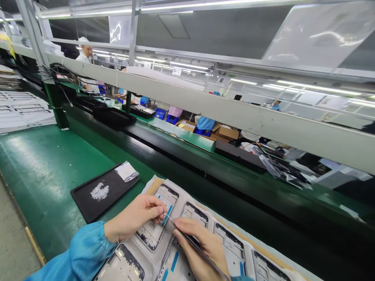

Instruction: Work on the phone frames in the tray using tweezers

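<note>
My right hand grips a pair of dark tweezers, whose thin bright tip points up and left. My left hand is closed in a pinch right at that tip; whatever lies between its fingertips is too small to make out. Both hands are over a phone frame with blue strips on it. This frame sits in a pale moulded tray together with several similar frames. My right hand partly covers the one below it.
Left of the tray, a black tray holds a heap of small clear pieces and a plastic bag. A green bench carries these. Behind runs a dark conveyor belt, with a white beam above it. A person stands far off.
</note>
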Action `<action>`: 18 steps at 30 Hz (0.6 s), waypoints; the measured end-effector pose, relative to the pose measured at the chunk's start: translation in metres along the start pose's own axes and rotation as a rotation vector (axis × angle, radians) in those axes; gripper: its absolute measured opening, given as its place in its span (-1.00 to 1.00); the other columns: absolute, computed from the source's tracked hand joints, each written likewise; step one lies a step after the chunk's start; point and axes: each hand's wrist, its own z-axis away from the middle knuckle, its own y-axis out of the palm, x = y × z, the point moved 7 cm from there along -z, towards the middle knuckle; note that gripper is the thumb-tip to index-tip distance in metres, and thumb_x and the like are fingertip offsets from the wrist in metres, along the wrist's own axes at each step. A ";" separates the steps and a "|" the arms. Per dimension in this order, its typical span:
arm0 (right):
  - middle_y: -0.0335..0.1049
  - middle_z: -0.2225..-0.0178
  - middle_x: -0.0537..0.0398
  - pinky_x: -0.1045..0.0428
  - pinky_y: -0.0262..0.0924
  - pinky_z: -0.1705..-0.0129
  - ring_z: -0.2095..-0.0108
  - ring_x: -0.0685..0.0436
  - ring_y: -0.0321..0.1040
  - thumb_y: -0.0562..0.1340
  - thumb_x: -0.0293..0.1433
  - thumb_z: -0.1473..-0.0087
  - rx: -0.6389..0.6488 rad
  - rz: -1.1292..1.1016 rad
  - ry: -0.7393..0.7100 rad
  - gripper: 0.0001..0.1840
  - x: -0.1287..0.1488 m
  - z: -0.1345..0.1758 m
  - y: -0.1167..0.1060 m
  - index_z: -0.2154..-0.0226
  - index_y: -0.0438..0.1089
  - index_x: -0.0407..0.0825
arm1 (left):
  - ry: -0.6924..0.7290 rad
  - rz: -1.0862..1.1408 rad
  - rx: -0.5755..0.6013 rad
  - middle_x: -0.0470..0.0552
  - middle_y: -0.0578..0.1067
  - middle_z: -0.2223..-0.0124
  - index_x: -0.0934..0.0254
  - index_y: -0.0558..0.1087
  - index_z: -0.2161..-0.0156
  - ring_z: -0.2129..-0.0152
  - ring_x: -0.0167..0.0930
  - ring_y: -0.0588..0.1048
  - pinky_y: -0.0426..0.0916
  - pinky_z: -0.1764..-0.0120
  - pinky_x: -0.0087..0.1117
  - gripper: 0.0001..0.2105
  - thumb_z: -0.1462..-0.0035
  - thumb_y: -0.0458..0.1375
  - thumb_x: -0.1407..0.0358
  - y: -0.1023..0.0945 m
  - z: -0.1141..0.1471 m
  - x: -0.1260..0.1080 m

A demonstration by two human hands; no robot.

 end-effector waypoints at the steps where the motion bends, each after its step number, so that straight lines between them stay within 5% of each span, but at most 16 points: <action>1: 0.58 0.25 0.03 0.10 0.46 0.16 0.25 -0.11 0.55 0.30 -0.49 -0.16 -0.004 -0.006 0.008 -0.86 0.000 0.000 0.000 0.23 0.52 0.03 | 0.002 0.003 -0.001 -0.04 0.48 0.47 0.37 0.50 0.37 0.49 -0.46 0.38 0.26 0.38 -0.44 -0.59 0.08 0.40 0.01 0.000 0.000 -0.001; 18: 0.55 0.24 0.12 0.14 0.40 0.17 0.25 -0.06 0.52 0.27 -0.53 -0.17 -0.023 -0.026 0.006 -0.82 0.009 0.003 0.001 0.22 0.48 0.08 | -0.007 0.059 0.027 0.03 0.52 0.39 0.39 0.51 0.36 0.44 -0.45 0.43 0.29 0.29 -0.44 -0.66 0.03 0.41 0.10 0.005 0.007 -0.009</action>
